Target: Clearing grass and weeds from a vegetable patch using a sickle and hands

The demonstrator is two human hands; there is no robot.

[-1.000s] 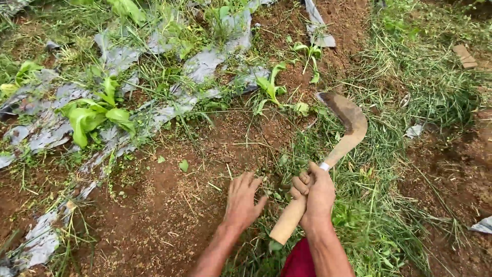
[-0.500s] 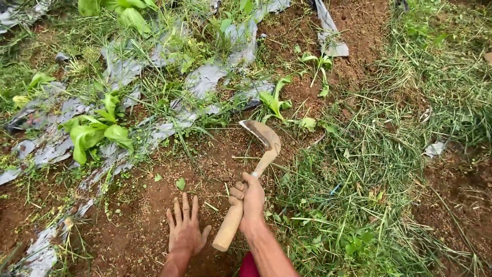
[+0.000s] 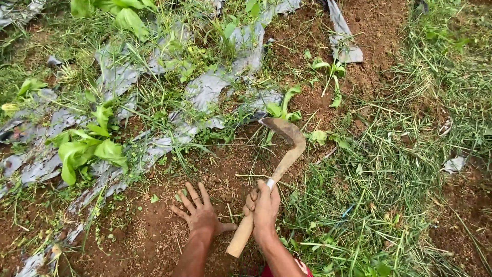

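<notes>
While the curved, rusty, wooden-handled sickle point(image 3: 279, 154) is gripped by the right hand point(image 3: 265, 208), the left hand point(image 3: 201, 214) is spread on soil at 9 o'clock; fingers prob nicked w/ a short swing.

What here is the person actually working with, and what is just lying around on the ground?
In use:
- sickle, wooden handle gripped by the right hand
- left hand, spread flat on the bare soil

Lying about:
- torn grey plastic sheet
- leafy green plant
- small seedlings
- cut grass
</notes>
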